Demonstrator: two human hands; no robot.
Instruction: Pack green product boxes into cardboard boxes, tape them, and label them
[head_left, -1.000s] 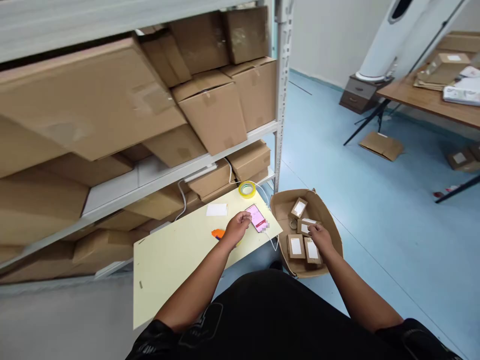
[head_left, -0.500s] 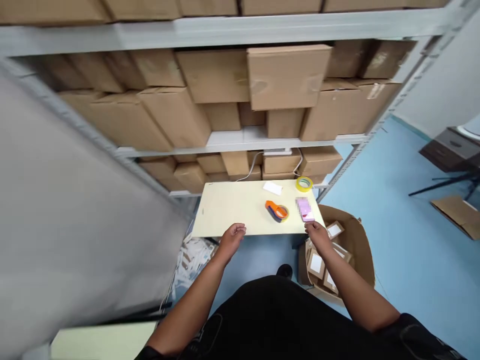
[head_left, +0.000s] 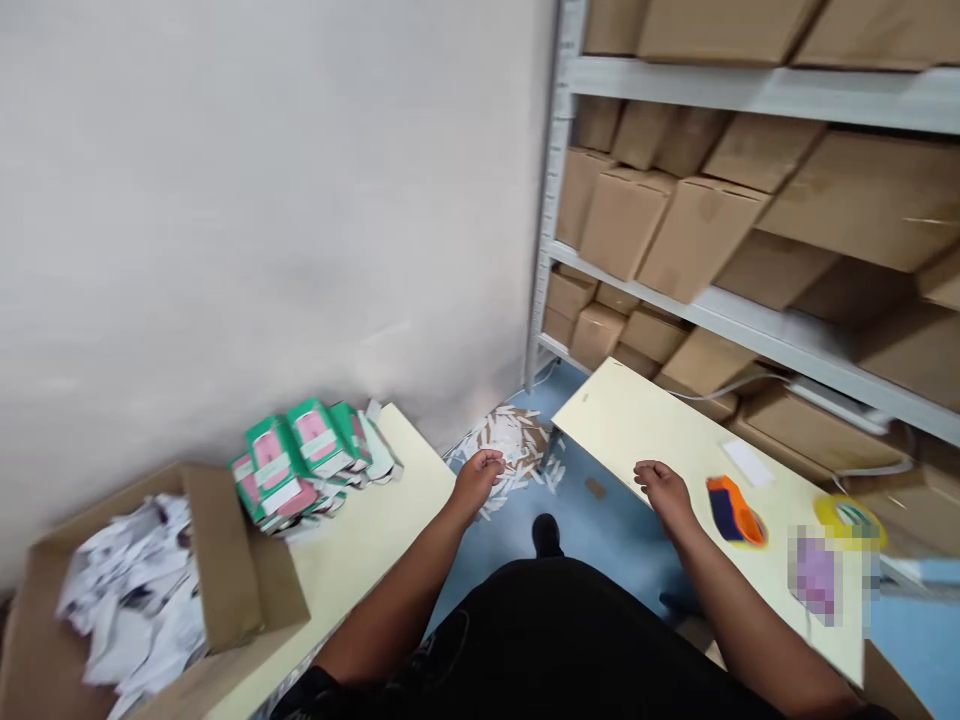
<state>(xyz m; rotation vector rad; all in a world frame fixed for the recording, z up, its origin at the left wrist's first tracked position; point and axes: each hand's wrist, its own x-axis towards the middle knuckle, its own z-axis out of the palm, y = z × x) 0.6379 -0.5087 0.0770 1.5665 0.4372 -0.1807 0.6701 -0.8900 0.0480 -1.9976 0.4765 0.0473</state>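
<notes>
My left hand [head_left: 478, 482] hangs in the air over the floor between two tables, fingers loosely bent, thumb a little apart, nothing visible in it. My right hand [head_left: 664, 492] is near the front edge of the right table [head_left: 637, 420], its fingers loosely curled and holding nothing I can see. On that table, closest to the right hand, lies an orange and dark blue tape dispenser [head_left: 735, 510]. Beside it are a white card-like piece [head_left: 748, 462], a yellow roll of tape [head_left: 849, 520] and a pixelated purple item [head_left: 816, 575].
A shelf rack [head_left: 750, 95] of cardboard boxes stands behind the right table. On the left table [head_left: 341, 560] are green and pink packages [head_left: 274, 460] and an open carton [head_left: 225, 560] with crumpled white paper [head_left: 142, 590]. Paper scraps [head_left: 510, 445] litter the floor by the wall [head_left: 300, 200].
My view has turned left, bringing the left table, the packages and the carton of paper into sight. My right hand is no longer beside the purple item. Both hands remain without a visible object.
</notes>
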